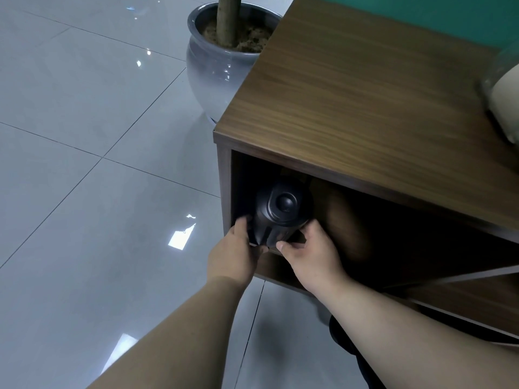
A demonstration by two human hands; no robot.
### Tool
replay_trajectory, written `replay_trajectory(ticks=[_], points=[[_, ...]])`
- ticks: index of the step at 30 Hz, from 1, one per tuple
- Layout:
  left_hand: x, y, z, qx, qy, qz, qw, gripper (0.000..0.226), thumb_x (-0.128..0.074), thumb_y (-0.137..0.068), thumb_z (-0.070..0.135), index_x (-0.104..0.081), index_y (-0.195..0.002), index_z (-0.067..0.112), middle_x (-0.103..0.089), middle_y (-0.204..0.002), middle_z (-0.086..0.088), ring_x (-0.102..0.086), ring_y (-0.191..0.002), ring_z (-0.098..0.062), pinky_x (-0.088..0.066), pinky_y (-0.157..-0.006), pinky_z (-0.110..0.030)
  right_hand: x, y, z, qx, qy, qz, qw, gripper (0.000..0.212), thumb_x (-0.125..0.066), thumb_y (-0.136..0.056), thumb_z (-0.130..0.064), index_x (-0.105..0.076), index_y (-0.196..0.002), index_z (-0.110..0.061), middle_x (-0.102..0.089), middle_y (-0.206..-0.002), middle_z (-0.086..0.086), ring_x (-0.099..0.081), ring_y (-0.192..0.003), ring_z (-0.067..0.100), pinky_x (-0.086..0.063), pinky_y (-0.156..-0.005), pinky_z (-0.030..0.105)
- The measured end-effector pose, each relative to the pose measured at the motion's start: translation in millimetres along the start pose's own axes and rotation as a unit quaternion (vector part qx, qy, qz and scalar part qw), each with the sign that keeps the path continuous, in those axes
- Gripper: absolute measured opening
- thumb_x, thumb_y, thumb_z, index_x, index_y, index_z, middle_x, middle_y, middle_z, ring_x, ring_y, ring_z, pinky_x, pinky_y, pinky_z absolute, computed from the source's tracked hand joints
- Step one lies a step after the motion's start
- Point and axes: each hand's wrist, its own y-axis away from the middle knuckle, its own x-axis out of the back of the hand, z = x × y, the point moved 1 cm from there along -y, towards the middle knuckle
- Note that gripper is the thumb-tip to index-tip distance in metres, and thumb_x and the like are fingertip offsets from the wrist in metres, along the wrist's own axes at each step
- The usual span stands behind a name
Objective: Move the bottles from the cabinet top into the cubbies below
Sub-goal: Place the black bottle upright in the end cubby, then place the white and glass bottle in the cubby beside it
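Observation:
A black bottle [279,213] with a round knob on its lid stands upright at the left front of the top cubby [393,242] of the wooden cabinet [365,108]. My left hand [238,248] grips its lower left side. On its lower right side my right hand [309,254] holds it with thumb and fingers. A brown rounded object [345,223] lies deeper in the same cubby, to the right of the bottle, partly in shadow. At the right edge of the cabinet top stands a clear bottle with a cream part [505,91], cut off by the frame.
A grey ceramic plant pot [219,68] with a trunk stands on the glossy tiled floor [84,164] just left of the cabinet's back corner. A lower shelf [463,299] shows under the cubby at the right. My dark-clothed knee [345,338] is below the cabinet front.

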Motion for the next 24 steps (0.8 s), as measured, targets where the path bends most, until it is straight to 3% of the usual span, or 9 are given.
replay_trajectory(ticks=[4, 9, 12, 15, 17, 20, 24], points=[[-0.7, 5.8, -5.2, -0.006, 0.015, -0.010, 1.000, 0.067, -0.072, -0.088, 0.035, -0.035, -0.144, 0.030, -0.062, -0.135, 0.002, -0.064, -0.109, -0.031, -0.050, -0.079, -0.037, -6.2, -5.3, 6.1, -0.030, 0.033, -0.021, 0.999, 0.052, -0.072, -0.063, -0.028, -0.049, -0.109, -0.024, -0.067, -0.125, 0.007, -0.071, -0.109, 0.030, -0.055, -0.097, 0.052], [5.7, 28.1, -21.4, 0.007, 0.026, -0.041, 0.999, 0.083, -0.072, -0.086, 0.033, -0.023, -0.153, 0.037, -0.051, -0.149, 0.011, -0.065, -0.115, -0.021, -0.053, -0.086, -0.035, 2.8, -9.6, 14.9, -0.040, 0.080, -0.048, 0.995, 0.065, -0.062, -0.071, -0.012, -0.040, -0.131, -0.024, -0.060, -0.137, 0.009, -0.062, -0.124, 0.032, -0.053, -0.101, 0.050], [17.0, 39.0, -15.3, 0.015, 0.055, -0.055, 0.997, 0.077, -0.072, -0.085, 0.035, -0.030, -0.149, 0.040, -0.047, -0.150, 0.015, -0.067, -0.111, -0.019, -0.054, -0.091, -0.037, 15.4, 3.1, 2.2, -0.061, 0.084, -0.059, 0.993, 0.082, -0.066, -0.080, 0.000, -0.035, -0.150, -0.028, -0.052, -0.150, 0.004, -0.055, -0.133, 0.027, -0.049, -0.107, 0.043], [32.6, 47.9, 0.3, 0.034, 0.101, -0.089, 0.990, 0.067, -0.075, -0.084, 0.039, -0.042, -0.142, 0.039, -0.055, -0.138, 0.019, -0.064, -0.107, -0.015, -0.050, -0.093, -0.032, 33.4, 27.5, -10.1, -0.082, 0.038, -0.086, 0.992, 0.095, -0.068, -0.082, 0.008, -0.023, -0.159, -0.023, -0.045, -0.157, 0.004, -0.048, -0.139, 0.024, -0.042, -0.113, 0.039], [44.4, 55.1, 11.6, 0.035, 0.058, -0.138, 0.988, 0.059, -0.074, -0.085, 0.034, -0.047, -0.138, 0.029, -0.057, -0.132, 0.013, -0.059, -0.108, -0.017, -0.046, -0.090, -0.028, 47.3, 49.8, -16.5, -0.108, 0.012, -0.124, 0.986, 0.091, -0.071, -0.084, 0.002, -0.024, -0.159, -0.020, -0.046, -0.155, 0.008, -0.049, -0.136, 0.027, -0.039, -0.113, 0.035], [65.5, 72.0, 33.7, 0.030, -0.024, -0.181, 0.983, 0.051, -0.069, -0.086, 0.032, -0.055, -0.134, 0.021, -0.063, -0.133, 0.001, -0.061, -0.115, -0.024, -0.049, -0.092, -0.030, 66.7, 85.1, -22.3, -0.101, 0.008, -0.148, 0.984, 0.074, -0.073, -0.086, -0.011, -0.040, -0.152, -0.016, -0.055, -0.146, 0.009, -0.057, -0.123, 0.023, -0.041, -0.103, 0.029], [92.5, 110.6, 79.8, -0.026, -0.055, -0.196, 0.979, 0.041, -0.067, -0.091, 0.041, -0.064, -0.124, 0.018, -0.068, -0.120, 0.000, -0.060, -0.101, -0.020, -0.048, -0.086, -0.029, 98.8, 133.7, -29.2, -0.016, -0.003, -0.095, 0.995, 0.041, -0.070, -0.089, -0.015, -0.063, -0.129, -0.018, -0.068, -0.128, 0.002, -0.064, -0.110, 0.013, -0.049, -0.093, 0.025]])
